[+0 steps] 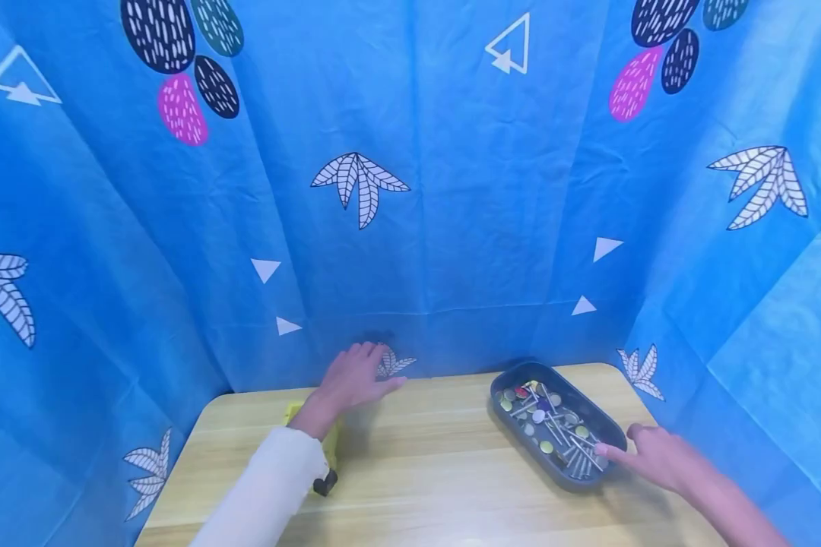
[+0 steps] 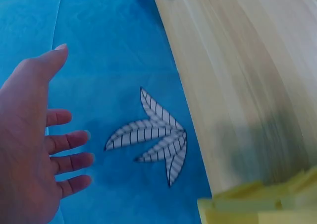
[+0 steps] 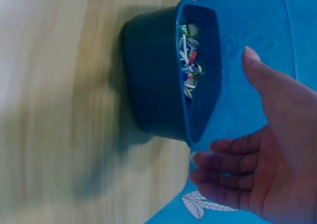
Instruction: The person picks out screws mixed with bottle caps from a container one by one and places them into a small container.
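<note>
A dark blue-grey tray [image 1: 554, 475] holding bottle caps and metal nails or screws stands at the right of the table. The right hand [image 1: 664, 456] is by the tray's right end, fingers relaxed and thumb extended over the rim in the head view. In the right wrist view the hand [image 3: 277, 164] is beside the tray [image 3: 156, 75], holding nothing. The left hand [image 1: 356, 376] hovers near the table's back edge, fingers loosely extended, empty; the left wrist view shows the same hand [image 2: 29, 140]. Below its wrist is a yellow object [image 1: 331, 444], partly hidden by the forearm.
The wooden table [image 1: 438, 471] backs onto a blue patterned curtain [image 1: 451, 228], which also hangs at both sides. A small black part [image 1: 325, 483] shows at the near end of the yellow object [image 2: 257, 209].
</note>
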A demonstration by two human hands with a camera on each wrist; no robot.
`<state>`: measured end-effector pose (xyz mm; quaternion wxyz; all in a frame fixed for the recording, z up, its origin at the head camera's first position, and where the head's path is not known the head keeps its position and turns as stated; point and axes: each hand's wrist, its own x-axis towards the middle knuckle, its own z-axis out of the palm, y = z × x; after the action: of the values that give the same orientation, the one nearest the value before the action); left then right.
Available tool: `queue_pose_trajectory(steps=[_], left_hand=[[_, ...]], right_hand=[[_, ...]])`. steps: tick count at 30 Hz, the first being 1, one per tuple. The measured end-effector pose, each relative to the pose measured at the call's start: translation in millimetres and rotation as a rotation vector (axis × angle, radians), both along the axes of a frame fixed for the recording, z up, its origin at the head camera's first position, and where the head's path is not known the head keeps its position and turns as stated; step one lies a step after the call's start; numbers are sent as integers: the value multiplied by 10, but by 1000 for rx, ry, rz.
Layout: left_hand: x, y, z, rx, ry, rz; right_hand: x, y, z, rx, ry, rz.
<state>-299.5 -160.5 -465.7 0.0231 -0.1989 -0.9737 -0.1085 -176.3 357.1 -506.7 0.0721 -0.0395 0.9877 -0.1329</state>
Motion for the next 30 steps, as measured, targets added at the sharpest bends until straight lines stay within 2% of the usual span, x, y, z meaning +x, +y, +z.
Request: queue_pose_trajectory(steps=[4, 7, 12, 17, 23, 30], left_hand=[[-35, 157, -4, -23, -7, -7], [-66, 264, -9, -33, 8, -31], [-115, 448, -61, -39, 15, -78], [-162, 629, -109, -38, -1, -102], [-245, 830, -159, -39, -46, -113], [-274, 979, -213, -24, -114, -98]], right_hand=[[10, -9, -85, -21, -25, -13], [33, -10, -144, -28, -6, -25], [87, 20, -212, -18, 27, -42], [100, 34, -263, -52, 14, -80], [54, 71, -373, -99, -22, -145], [62, 98, -490, -138, -35, -178]])
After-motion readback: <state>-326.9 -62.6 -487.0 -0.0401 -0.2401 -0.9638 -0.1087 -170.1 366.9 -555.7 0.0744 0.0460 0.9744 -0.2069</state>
